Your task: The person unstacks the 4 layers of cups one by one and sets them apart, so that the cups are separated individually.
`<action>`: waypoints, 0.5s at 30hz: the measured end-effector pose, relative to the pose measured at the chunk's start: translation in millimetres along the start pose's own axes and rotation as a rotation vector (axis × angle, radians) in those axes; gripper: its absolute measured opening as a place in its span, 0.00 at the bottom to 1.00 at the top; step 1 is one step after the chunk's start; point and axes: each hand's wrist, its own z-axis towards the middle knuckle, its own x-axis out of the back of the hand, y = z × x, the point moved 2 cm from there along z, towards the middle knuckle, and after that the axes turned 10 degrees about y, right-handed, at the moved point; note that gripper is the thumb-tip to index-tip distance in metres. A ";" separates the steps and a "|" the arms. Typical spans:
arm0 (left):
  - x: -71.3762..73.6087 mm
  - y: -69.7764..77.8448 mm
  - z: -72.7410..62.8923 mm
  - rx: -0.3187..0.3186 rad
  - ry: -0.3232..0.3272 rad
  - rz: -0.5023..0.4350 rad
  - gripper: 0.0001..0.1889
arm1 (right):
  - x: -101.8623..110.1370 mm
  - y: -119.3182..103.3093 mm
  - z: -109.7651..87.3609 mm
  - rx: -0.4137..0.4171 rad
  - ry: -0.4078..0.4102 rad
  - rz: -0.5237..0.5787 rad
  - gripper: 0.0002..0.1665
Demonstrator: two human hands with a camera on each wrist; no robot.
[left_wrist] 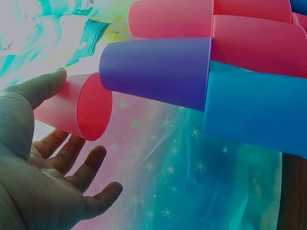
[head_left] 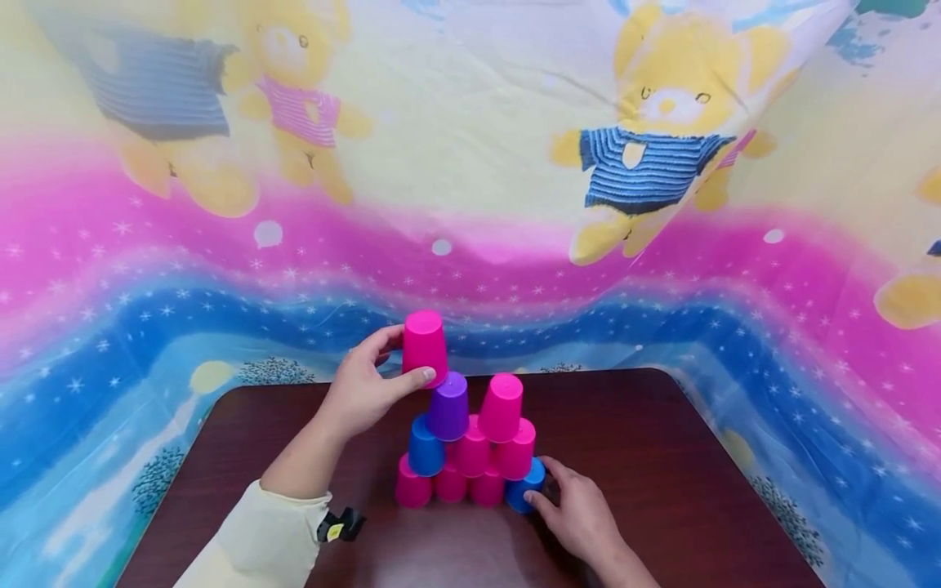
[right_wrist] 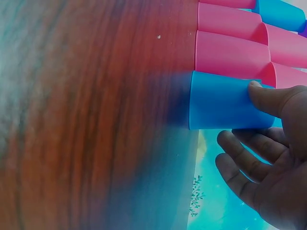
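Observation:
My left hand grips an upside-down pink cup between thumb and fingers, at the upper left of a stacked cup pyramid. Its open rim, facing down, is close to the top of the purple cup; whether they touch I cannot tell. Beside the purple cup, on the same tier, stands another pink cup. The tier below has a blue cup and two pink ones. At the bottom right corner my right hand holds a blue cup, thumb on one side, fingers on the other.
The pyramid stands on a dark brown wooden table; its bottom row also has pink cups. Behind and around the table hangs a patterned cloth with bears. A black band sits at the left sleeve cuff.

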 end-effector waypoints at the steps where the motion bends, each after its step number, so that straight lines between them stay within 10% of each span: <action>1: 1.3 -0.8 -0.6 0.002 0.005 0.002 0.40 | -0.4 0.6 -0.1 0.001 0.001 -0.001 0.37; 15: 21.7 -10.5 -6.9 0.037 0.049 0.057 0.43 | -1.3 1.2 0.3 -0.022 0.006 -0.003 0.37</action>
